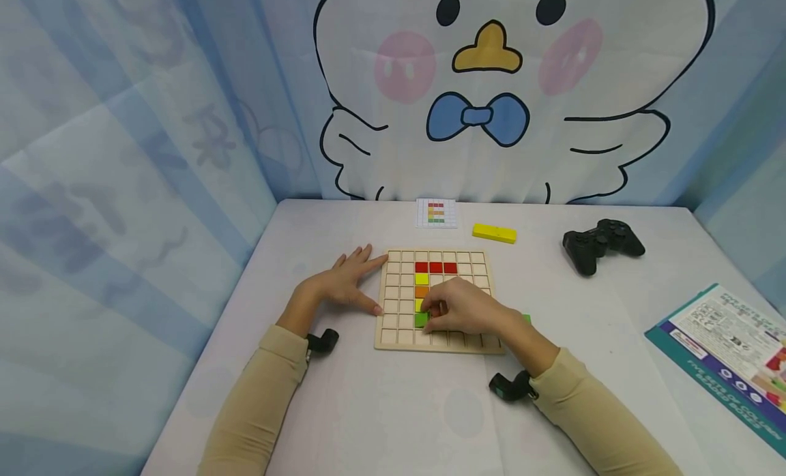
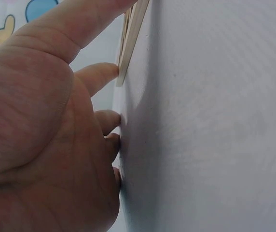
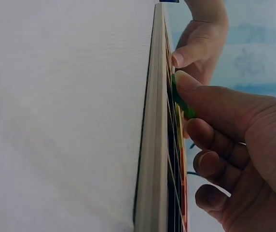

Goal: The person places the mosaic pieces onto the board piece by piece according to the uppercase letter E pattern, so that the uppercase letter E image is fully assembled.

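A wooden grid board [image 1: 393,336] lies on the table. Its squares carry red tiles [image 1: 435,267] in a row, with yellow tiles [image 1: 421,279] and an orange tile [image 1: 421,292] in a column below. My right hand [image 1: 463,305] reaches over the board and pinches a green tile [image 3: 184,104] between thumb and index finger, tilted at a square low in that column. Spread fingers of my left hand [image 1: 346,278] rest at the board's left edge, the thumb and index fingertip touching it. Part of the board is hidden under the right hand.
Behind the board lie a pattern card [image 1: 437,213] and a yellow bar [image 1: 494,233]. A black game controller [image 1: 603,245] sits at the back right, a printed booklet [image 1: 724,353] at the right edge. Something green [image 1: 527,318] shows behind the right wrist.
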A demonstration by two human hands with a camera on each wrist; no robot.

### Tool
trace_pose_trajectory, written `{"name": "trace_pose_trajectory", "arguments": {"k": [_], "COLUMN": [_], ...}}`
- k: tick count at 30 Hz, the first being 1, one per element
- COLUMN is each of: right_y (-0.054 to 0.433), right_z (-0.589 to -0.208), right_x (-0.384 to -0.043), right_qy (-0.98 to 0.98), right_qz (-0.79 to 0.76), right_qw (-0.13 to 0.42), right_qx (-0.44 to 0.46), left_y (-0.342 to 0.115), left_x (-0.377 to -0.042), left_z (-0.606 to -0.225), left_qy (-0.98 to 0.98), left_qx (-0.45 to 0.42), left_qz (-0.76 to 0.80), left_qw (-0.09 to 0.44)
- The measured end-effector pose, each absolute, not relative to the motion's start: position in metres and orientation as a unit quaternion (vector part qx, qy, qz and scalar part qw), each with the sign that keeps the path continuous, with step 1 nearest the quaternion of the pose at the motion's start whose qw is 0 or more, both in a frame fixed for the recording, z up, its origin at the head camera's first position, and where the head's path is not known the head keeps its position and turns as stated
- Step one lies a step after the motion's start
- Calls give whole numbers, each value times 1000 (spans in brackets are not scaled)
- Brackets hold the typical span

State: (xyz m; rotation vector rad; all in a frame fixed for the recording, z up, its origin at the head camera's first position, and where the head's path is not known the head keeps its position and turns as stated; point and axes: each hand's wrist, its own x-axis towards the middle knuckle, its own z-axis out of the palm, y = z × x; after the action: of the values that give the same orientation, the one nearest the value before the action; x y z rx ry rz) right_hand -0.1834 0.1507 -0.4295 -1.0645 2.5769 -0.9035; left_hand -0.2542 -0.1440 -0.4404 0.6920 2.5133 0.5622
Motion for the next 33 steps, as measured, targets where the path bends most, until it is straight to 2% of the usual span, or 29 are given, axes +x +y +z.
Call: {"name": "trace_pose_trajectory", "arguments": {"k": [10, 26, 33], "right_y": [160, 221, 251], "right_z": [-417, -398, -393], "right_x": [-183, -189, -193], "right_qy": [884, 909, 914], "right_qz": [-313, -318, -315], "right_qw": [104, 44, 85], "right_qx": [-331, -265, -242], "left_y": [-144, -145, -144], "left_x": [-255, -254, -253], "left_z": [-440, -440, -439], "left_qy": [917, 916, 917], "left_qx": [250, 254, 250], "left_qz": [205, 199, 198], "left_qw": [235, 238, 239]}}
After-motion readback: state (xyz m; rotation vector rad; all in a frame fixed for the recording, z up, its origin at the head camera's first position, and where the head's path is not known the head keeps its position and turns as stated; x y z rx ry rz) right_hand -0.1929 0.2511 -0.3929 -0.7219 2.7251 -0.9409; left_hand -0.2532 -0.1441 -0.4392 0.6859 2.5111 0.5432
